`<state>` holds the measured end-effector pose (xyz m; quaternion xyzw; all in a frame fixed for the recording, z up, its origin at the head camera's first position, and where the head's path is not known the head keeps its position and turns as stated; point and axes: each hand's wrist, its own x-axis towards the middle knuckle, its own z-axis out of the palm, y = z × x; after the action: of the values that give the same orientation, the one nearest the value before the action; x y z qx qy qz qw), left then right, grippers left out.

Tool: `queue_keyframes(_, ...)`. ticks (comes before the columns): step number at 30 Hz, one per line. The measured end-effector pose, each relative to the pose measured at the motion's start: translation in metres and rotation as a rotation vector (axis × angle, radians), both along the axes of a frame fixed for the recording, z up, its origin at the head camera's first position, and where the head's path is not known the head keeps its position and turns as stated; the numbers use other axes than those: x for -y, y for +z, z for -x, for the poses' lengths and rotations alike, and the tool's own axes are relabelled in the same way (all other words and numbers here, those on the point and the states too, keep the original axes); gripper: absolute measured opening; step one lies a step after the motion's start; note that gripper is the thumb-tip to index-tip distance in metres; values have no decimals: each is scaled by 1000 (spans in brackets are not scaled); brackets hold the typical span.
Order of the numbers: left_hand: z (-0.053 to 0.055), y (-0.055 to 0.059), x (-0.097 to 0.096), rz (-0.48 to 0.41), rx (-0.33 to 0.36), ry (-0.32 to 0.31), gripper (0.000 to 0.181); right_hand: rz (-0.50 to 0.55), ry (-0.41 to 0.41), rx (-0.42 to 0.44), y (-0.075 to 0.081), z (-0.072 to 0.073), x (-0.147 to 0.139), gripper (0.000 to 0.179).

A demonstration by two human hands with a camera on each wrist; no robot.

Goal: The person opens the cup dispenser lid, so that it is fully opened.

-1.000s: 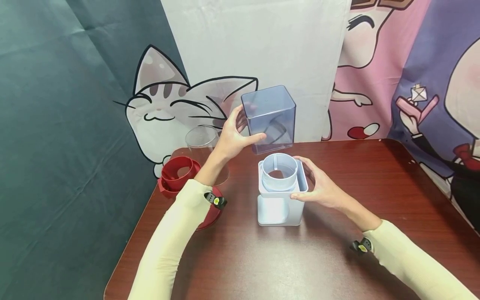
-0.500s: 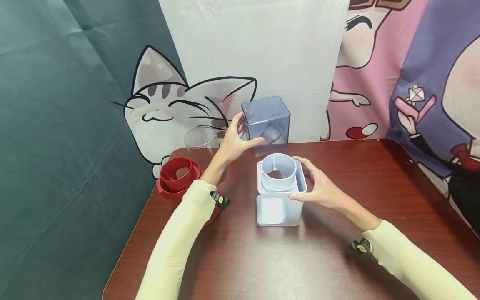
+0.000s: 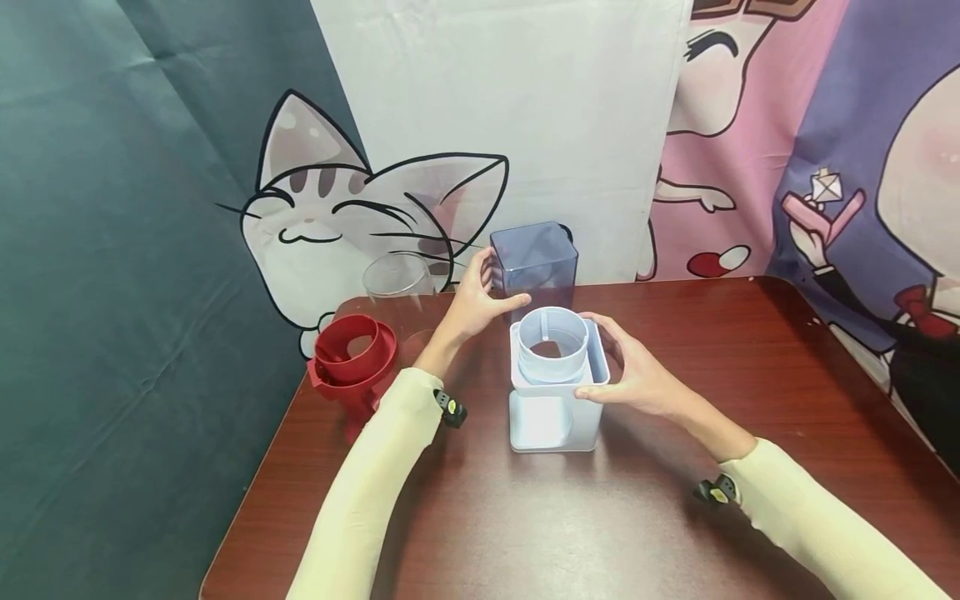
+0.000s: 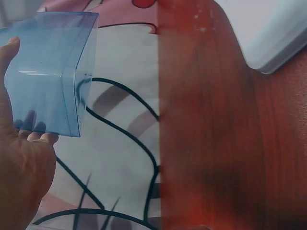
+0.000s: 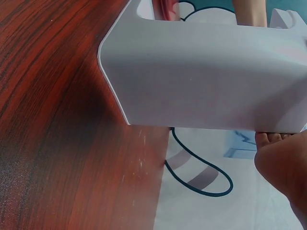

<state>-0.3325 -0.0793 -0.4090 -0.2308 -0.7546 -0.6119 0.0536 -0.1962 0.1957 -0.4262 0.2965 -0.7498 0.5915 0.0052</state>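
My left hand (image 3: 474, 302) grips a see-through blue square container (image 3: 534, 265) by its left side, thumb across the front and fingers behind. The container is upside down, its flat bottom upward, behind the white base; its lower edge is partly hidden there. In the left wrist view, fingertips show through the wall of the blue container (image 4: 43, 76). My right hand (image 3: 637, 375) holds the upper right side of the white base (image 3: 592, 421), which stands upright on the table with a round collar (image 3: 553, 367) on top. The right wrist view shows the white base (image 5: 201, 81) from its side.
At the left stands a red base (image 3: 352, 379) with a similar round collar, partly behind my left sleeve. A clear cylinder (image 3: 397, 283) stands behind it. The brown table (image 3: 675, 533) ends at a printed cloth backdrop (image 3: 585, 108).
My left hand has lowered the blue container toward the tabletop behind the white base. My right hand keeps its grip, and the base stays in place. More of the red base is uncovered.
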Motion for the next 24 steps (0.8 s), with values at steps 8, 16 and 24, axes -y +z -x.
queue_keyframes(8,4,-22,-7,37,39,-19,103,-19,-12,14,1,-1,-1,102)
queue_keyframes(16,8,-40,-9,55,110,-79,102,-10,-14,21,1,-1,0,102)
queue_keyframes(24,12,-55,-8,71,142,-105,104,-16,-19,25,0,-1,-1,101)
